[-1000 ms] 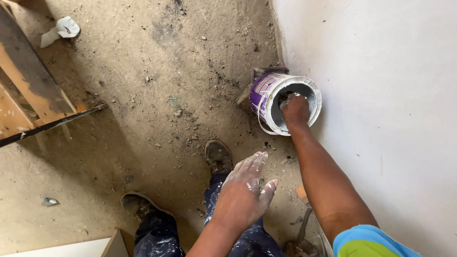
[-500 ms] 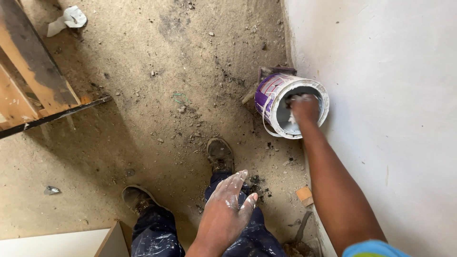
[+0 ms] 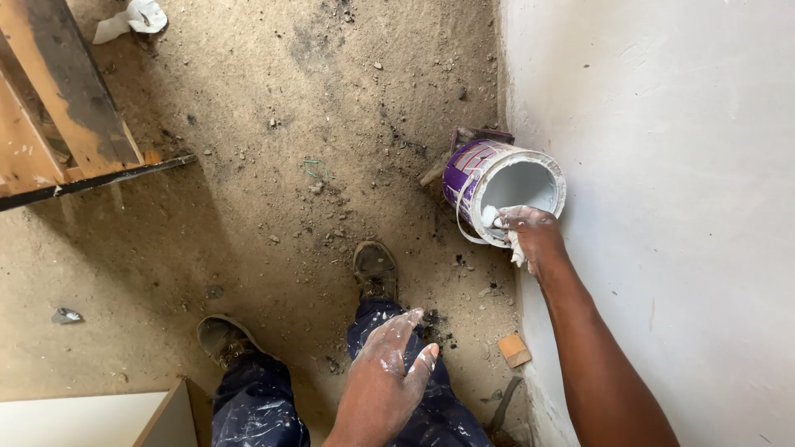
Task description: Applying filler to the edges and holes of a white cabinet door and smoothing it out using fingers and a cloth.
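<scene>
Item: paint bucket (image 3: 497,192), purple-sided, white within, wire bail hanging loose. It lies tipped toward you against the foot of the wall (image 3: 662,165), mouth open to your right hand (image 3: 530,236); the tilt seems meant to bring the last of the white contents within reach.

Item: your right hand. It rests at the bucket's lower rim, fingers curled around a small wad of white paste or rag; which of the two cannot be told. Arm stretched forward along the wall.

Item: your left hand (image 3: 389,372). Empty, fingers loosely spread, streaked with white, hovering over your knees well short of the bucket, likely kept free for balance.

Item: your legs in paint-spattered dark trousers (image 3: 248,406) and worn shoes (image 3: 374,269), planted below and left of the right hand.

Item: floor (image 3: 290,165). Bare dusty earth or screed, strewn with grit and dark debris. A small orange block (image 3: 514,350) lies near the wall below your right forearm.

Item: room. Pale plastered wall on the right; weathered timber planks (image 3: 58,124) far left of both hands; crumpled white scrap (image 3: 137,16) beyond them; a pale board edge (image 3: 91,418) at lower left.
</scene>
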